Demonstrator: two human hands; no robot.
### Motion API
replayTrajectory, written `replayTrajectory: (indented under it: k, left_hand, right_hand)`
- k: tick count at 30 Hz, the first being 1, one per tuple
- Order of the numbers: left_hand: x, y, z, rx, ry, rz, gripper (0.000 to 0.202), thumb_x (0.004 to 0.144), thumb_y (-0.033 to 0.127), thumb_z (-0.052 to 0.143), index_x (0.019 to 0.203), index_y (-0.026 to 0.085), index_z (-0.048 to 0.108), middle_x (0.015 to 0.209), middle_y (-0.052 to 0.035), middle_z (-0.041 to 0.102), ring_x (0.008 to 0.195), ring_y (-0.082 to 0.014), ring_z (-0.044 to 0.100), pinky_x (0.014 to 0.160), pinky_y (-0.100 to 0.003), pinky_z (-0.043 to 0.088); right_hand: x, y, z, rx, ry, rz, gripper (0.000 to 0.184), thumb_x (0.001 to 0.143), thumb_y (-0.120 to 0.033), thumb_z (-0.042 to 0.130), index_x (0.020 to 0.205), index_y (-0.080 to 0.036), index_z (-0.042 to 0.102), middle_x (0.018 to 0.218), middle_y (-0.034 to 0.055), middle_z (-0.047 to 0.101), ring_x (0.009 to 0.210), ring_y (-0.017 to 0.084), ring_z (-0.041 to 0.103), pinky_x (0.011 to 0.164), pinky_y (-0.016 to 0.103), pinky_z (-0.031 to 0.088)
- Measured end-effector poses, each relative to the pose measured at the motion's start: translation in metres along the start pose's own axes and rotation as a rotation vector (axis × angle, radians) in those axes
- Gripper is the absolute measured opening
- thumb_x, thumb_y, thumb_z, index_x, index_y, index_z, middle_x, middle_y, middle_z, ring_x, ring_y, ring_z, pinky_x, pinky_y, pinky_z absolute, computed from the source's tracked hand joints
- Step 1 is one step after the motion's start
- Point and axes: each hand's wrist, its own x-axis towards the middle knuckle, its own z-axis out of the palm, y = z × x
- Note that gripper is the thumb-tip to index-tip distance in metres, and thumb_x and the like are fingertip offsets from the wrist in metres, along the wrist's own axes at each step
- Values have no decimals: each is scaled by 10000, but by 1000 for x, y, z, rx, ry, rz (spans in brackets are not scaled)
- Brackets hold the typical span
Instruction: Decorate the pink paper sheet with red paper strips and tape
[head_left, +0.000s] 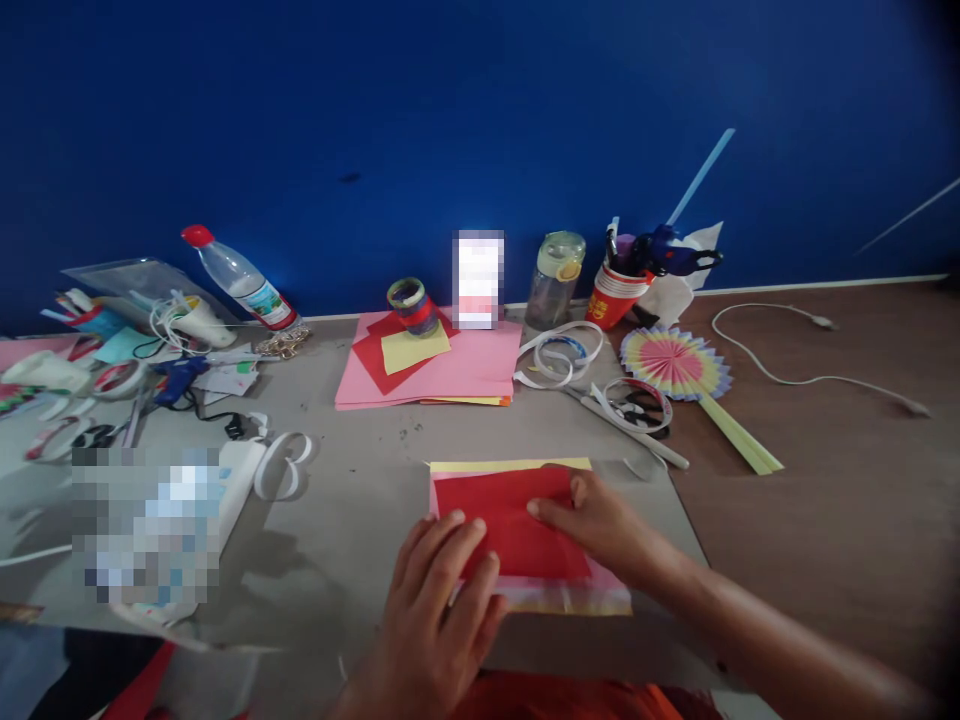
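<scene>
A red paper sheet lies on top of a pink sheet and a yellow sheet near the front of the grey mat. My left hand rests flat on the red sheet's near left corner, fingers stretched out. My right hand presses on the sheet's right part, its fingers laid flat and pointing left. Neither hand grips anything.
A stack of pink, red and yellow paper with a tape roll lies behind. Farther back stand a plastic bottle, a jar and a red cup of tools. A paper fan, paper strips, scissors and a white cable sit right; craft clutter left.
</scene>
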Motion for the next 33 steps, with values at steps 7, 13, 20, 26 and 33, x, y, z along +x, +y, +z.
replayTrajectory:
  k: [7,13,20,26,33]
  left_hand:
    - [-20,-16,-2,-224,-58,-375,320,881,179,491,1196,214,543,1263,-133,573,1127,-214,598,868,-329,555]
    - [-9,-26,6,-498,-156,-619,178,867,192,496,970,222,638,856,-21,693,751,-124,674,675,-206,559]
    - [-6,-40,15,-540,-210,-698,183,841,191,508,963,209,644,836,-26,680,727,-127,656,643,-207,542]
    - [-4,-51,15,-481,-239,-598,199,865,162,475,986,205,628,852,-42,677,757,-137,661,668,-218,544]
    - [-11,-55,20,-256,-192,-368,317,853,72,447,1096,211,596,909,-52,674,825,-150,644,738,-243,534]
  right_hand:
    - [1,12,-10,47,-62,40,187,674,-348,675,649,-175,607,561,-9,609,510,148,545,486,253,435]
    - [9,22,-4,-84,22,-160,236,745,-286,601,954,-176,607,657,-14,611,614,155,585,570,259,489]
    - [6,45,-2,-696,388,-619,485,838,-141,472,1313,-199,391,708,-5,593,538,140,546,534,255,472]
    - [8,49,1,-995,343,-910,316,845,-20,407,985,-206,621,723,49,627,590,166,563,580,293,469]
    - [7,52,2,-1003,261,-794,324,864,-48,396,1059,-159,630,772,76,657,647,185,589,599,319,492]
